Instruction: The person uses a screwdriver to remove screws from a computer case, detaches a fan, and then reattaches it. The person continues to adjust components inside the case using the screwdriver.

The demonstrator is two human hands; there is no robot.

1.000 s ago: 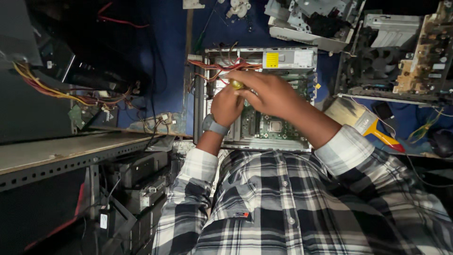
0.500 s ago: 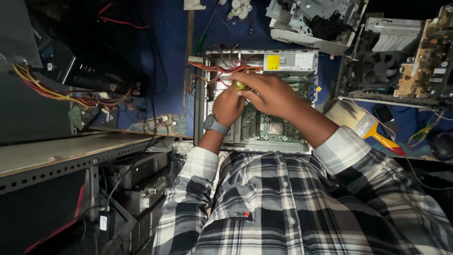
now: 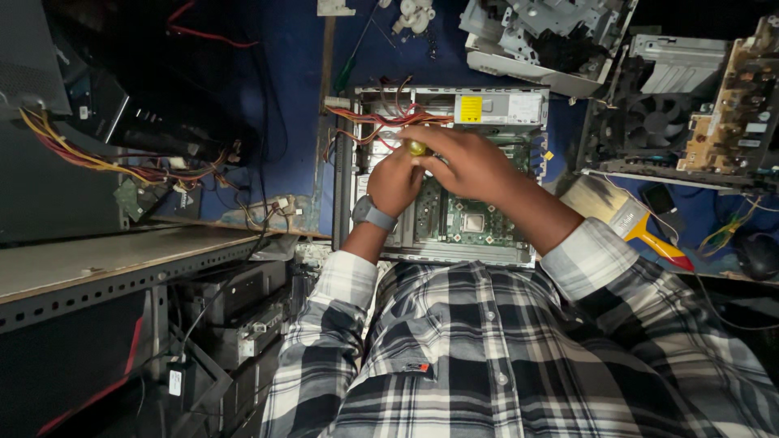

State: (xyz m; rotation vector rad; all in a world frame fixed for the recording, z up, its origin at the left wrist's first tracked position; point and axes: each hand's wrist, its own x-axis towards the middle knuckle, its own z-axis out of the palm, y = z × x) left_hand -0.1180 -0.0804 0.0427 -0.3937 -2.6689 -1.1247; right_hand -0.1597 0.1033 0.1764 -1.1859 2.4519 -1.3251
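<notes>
Both hands meet over an open grey metal computer case [image 3: 357, 174] lying flat on the blue-covered bench [image 3: 296, 105]. The right hand [image 3: 466, 166] is closed around the yellow-green handle of a small screwdriver [image 3: 417, 148], only the butt of which shows between thumb and fingers; the left hand [image 3: 395, 180], with a grey wristwatch [image 3: 372, 215] on its wrist, is curled against the same tool from the left, touching the right hand (whether it grips the shaft or only steadies it cannot be told). Under the hands lies the green motherboard [image 3: 466, 223] with its square silver processor socket. A bundle of red and yellow wires [image 3: 381, 120] runs to the grey power supply box with a yellow label [image 3: 499, 108] at the case's far end. To the right lies a wide paintbrush with a red and yellow handle [image 3: 641, 231], and beyond it a black cooling fan [image 3: 653, 122].
</notes>
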